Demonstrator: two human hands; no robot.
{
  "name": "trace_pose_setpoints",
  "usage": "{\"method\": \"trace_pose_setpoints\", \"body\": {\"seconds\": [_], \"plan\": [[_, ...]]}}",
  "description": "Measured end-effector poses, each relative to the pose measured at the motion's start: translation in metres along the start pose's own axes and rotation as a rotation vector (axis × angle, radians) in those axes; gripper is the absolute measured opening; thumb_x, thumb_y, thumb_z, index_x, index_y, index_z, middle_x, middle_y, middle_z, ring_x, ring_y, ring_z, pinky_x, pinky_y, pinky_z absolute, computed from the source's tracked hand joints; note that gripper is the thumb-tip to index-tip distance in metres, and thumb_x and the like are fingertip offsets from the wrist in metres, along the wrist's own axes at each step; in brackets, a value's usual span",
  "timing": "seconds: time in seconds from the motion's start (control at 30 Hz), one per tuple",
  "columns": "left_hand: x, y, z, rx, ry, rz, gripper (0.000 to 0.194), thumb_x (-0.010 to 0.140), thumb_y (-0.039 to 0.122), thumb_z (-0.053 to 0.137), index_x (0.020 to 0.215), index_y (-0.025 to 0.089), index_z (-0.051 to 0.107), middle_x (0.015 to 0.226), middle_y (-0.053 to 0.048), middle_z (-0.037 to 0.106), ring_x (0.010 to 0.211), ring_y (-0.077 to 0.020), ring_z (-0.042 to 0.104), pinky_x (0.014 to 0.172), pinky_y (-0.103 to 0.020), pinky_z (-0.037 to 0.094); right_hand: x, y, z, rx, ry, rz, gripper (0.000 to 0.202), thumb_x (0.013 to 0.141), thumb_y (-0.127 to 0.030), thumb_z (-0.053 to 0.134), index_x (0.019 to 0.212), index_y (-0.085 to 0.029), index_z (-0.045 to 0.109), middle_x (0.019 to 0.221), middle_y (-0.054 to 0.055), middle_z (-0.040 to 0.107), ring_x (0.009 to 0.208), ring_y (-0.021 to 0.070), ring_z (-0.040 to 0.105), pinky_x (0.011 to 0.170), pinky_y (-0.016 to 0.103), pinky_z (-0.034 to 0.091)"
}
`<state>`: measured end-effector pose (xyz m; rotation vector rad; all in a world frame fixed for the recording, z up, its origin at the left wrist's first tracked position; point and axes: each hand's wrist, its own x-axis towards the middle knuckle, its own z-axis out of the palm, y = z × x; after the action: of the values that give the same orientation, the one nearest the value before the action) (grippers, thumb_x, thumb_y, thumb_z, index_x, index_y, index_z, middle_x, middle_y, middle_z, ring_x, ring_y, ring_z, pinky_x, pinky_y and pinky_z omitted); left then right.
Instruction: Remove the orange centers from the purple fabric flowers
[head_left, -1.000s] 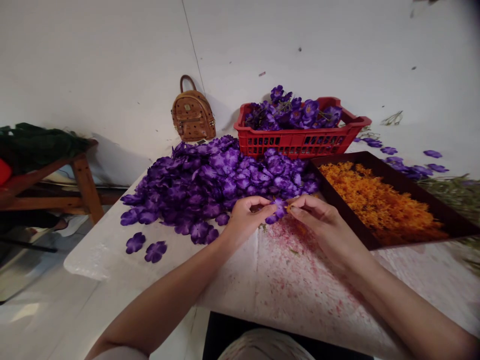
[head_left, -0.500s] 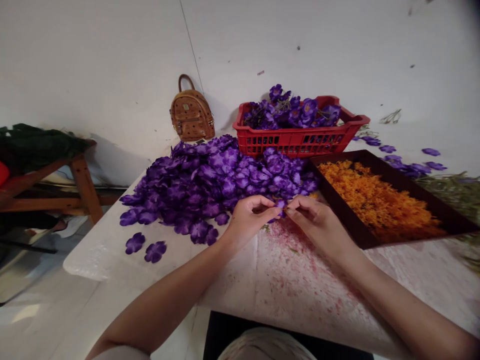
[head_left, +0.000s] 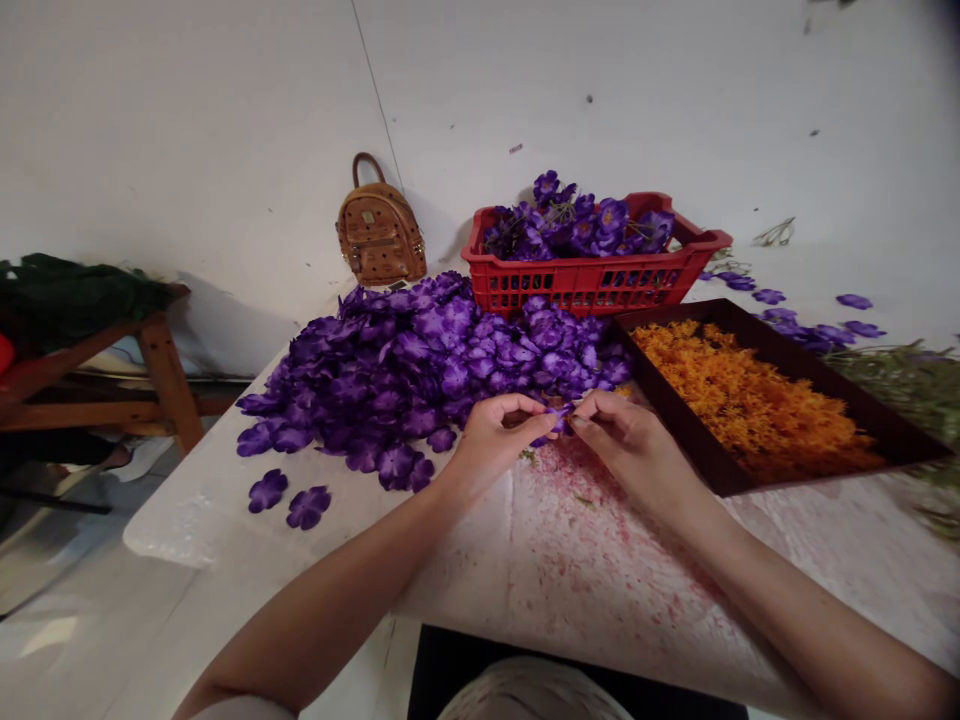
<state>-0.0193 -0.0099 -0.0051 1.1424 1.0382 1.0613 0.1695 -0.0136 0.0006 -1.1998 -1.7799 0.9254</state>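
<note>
Close together over the table's middle, both my hands work on one small item. A purple fabric petal piece (head_left: 558, 416) is pinched between the thumb and forefinger of my left hand (head_left: 496, 432). My right hand (head_left: 624, 432) has its thumb and fingers pressed together right beside that piece; whatever they grip is too small to make out. Just beyond my hands spreads a large heap of purple petal pieces (head_left: 420, 370). To the right, a dark shallow tray (head_left: 694, 440) holds a pile of orange flower centres (head_left: 750, 400).
A red plastic basket (head_left: 585, 285) of purple flowers stands at the back of the table (head_left: 450, 570). Left of it, a brown backpack (head_left: 381, 235) leans on the wall. Green stems (head_left: 900, 385) lie at the right. A wooden stand (head_left: 169, 375) is off to the left.
The view has shifted slightly. My hands stay together in nearly the same place, and the purple petal piece between them has turned a little.
</note>
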Motion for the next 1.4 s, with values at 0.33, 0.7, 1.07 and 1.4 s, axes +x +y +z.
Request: {"method": "trace_pose_setpoints", "body": {"seconds": [0.33, 0.7, 1.07, 1.4], "plan": [[-0.004, 0.004, 0.000, 0.148, -0.007, 0.140, 0.022, 0.094, 0.035, 0.068, 0.093, 0.016, 0.079, 0.083, -0.006, 0.078, 0.078, -0.0163, 0.070, 0.075, -0.028, 0.054, -0.001, -0.006, -0.002, 0.268, -0.027, 0.126, 0.022, 0.086, -0.040, 0.068, 0.074, -0.024, 0.061, 0.075, -0.001, 0.057, 0.076, 0.0192, 0.052, 0.074, 0.035, 0.038], [-0.009, 0.001, 0.004, 0.439, 0.086, 0.387, 0.008, 0.088, 0.024, 0.074, 0.085, 0.021, 0.081, 0.085, -0.004, 0.079, 0.073, -0.0156, 0.066, 0.068, -0.027, 0.050, -0.002, -0.016, 0.000, 0.692, -0.083, 0.414, 0.041, 0.064, -0.049, 0.093, 0.069, -0.022, 0.063, 0.077, -0.002, 0.056, 0.080, 0.0166, 0.052, 0.082, 0.033, 0.044], [-0.008, 0.011, 0.002, 0.156, -0.052, 0.107, 0.030, 0.087, 0.043, 0.072, 0.074, 0.016, 0.071, 0.071, -0.002, 0.066, 0.066, -0.0130, 0.055, 0.065, -0.026, 0.042, -0.004, -0.011, 0.000, 0.509, 0.007, 0.150, 0.024, 0.091, -0.045, 0.073, 0.083, -0.024, 0.064, 0.082, 0.000, 0.062, 0.081, 0.0184, 0.057, 0.080, 0.034, 0.046], [-0.007, 0.003, 0.003, -0.032, -0.052, -0.014, 0.037, 0.077, 0.052, 0.080, 0.076, 0.016, 0.073, 0.069, -0.001, 0.062, 0.063, -0.0113, 0.051, 0.062, -0.026, 0.037, -0.003, -0.006, 0.005, 0.163, -0.043, 0.022, 0.018, 0.086, -0.034, 0.073, 0.094, -0.025, 0.060, 0.086, 0.000, 0.065, 0.080, 0.0199, 0.061, 0.076, 0.034, 0.049]]}}
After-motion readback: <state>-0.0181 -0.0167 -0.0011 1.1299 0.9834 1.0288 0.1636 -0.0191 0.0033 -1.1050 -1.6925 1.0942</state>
